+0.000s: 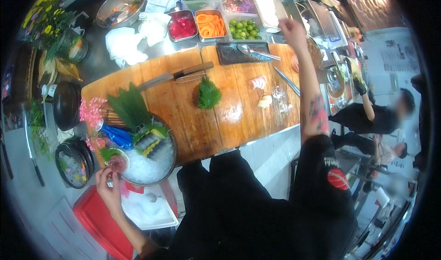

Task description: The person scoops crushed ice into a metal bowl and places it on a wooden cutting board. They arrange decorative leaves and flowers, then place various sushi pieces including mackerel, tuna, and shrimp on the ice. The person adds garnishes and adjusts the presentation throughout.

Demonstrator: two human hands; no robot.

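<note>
My left hand [108, 187] is at the near left rim of a round bowl [171, 167] of crushed ice. Its thumb and fingers close at the edge of a rosette of dark pink fish slices [118, 163]. Beside the rosette on the ice are a green leaf [109, 154], a blue bottle-shaped piece [117, 136], pink blossoms [91, 113], large pointed leaves [128, 107] and dark-skinned slices [154, 143]. My right hand [292, 32] reaches far forward beside a tray of white shreds [265, 6], its fingers curled; what they hold, if anything, is hidden.
The wooden board [193, 131] carries a knife [174, 76], green leaves [209, 94], pale slices [258, 82], a second blade [286, 80] and a dark tray [229, 53] with a spoon [259, 52]. Limes [244, 29] and carrot [211, 26] stand behind. Co-workers [374, 117] are at right.
</note>
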